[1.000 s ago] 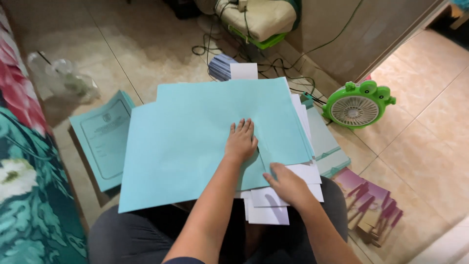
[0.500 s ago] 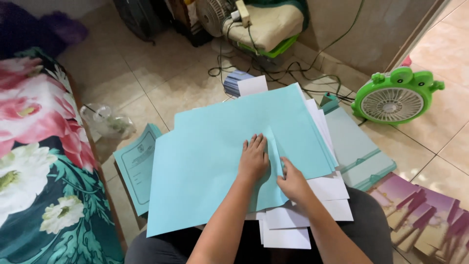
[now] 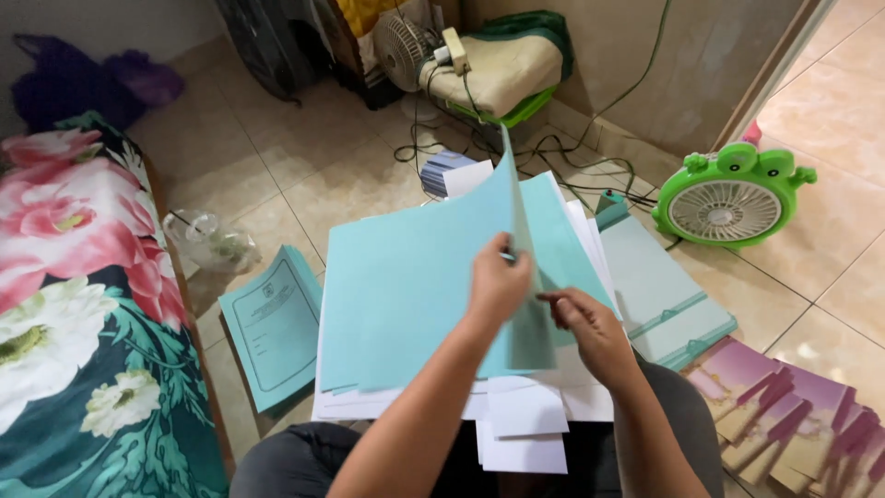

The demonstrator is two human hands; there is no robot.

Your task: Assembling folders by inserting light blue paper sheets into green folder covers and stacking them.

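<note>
A thin light-blue paper sheet (image 3: 516, 240) stands nearly on edge above the person's lap, lifted so that what lies beneath it shows. The left hand (image 3: 496, 288) pinches its lower edge, and the right hand (image 3: 590, 332) grips the same sheet from the other side, though its fingertips are partly hidden. The sheet is smooth, matte and uncreased, curving slightly at the top. Under it lies a stack of light-blue covers (image 3: 406, 295) on white paper sheets (image 3: 521, 433). A green frog-shaped fan (image 3: 733, 198) sits on the tiled floor (image 3: 277, 148) nearby.
</note>
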